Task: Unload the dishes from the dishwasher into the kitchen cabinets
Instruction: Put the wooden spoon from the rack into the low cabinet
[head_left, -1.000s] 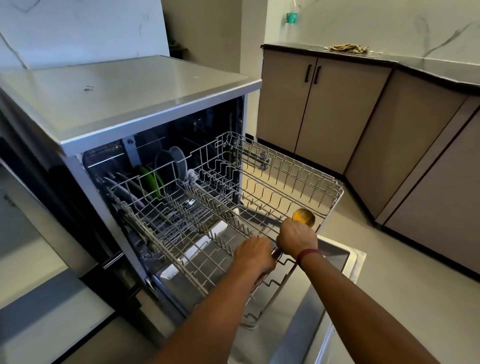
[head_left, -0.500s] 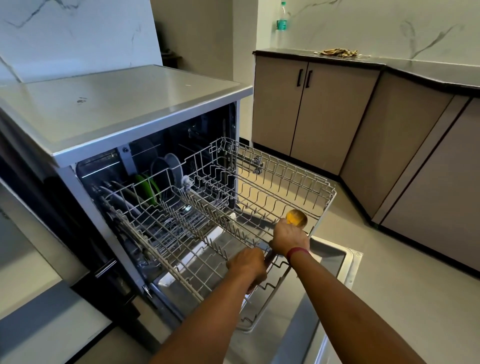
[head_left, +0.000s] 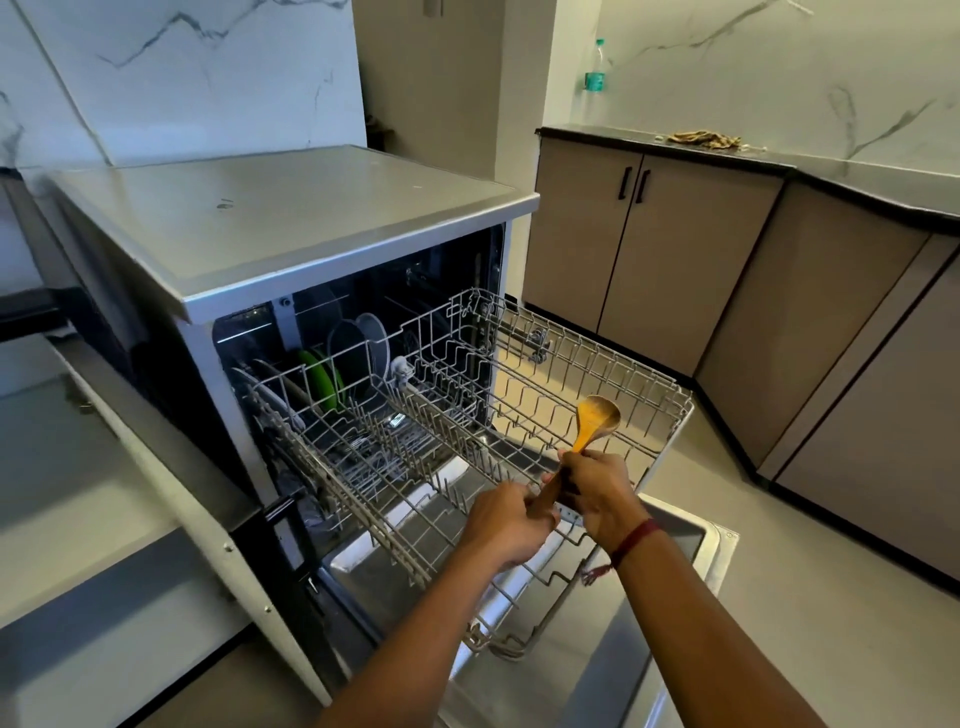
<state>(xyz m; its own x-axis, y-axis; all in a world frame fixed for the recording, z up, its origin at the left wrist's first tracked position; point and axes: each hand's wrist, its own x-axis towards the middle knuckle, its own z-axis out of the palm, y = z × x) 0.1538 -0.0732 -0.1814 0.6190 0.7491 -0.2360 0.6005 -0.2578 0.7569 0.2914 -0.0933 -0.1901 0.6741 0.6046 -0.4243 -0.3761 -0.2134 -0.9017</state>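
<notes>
The dishwasher (head_left: 291, 228) stands open with its wire upper rack (head_left: 613, 374) pulled out over the lowered door (head_left: 696, 551). A wooden spoon (head_left: 597, 418) is raised above the rack's front edge, bowl up. My right hand (head_left: 597, 488) grips its handle high up. My left hand (head_left: 511, 522) grips the handle's lower end. Inside, at the back of the lower rack, stand a green plate (head_left: 319, 379) and grey plates (head_left: 363, 343).
Beige base cabinets (head_left: 654, 260) with black handles run along the right under a dark countertop (head_left: 727, 150). A plastic bottle (head_left: 596, 73) and a crumpled cloth (head_left: 701, 139) sit on it. Bare floor lies to the right of the door.
Both hands have lifted the wooden spoon up out of the rack's front edge; its bowl now shows fully above the wires. The view has tilted upward.
</notes>
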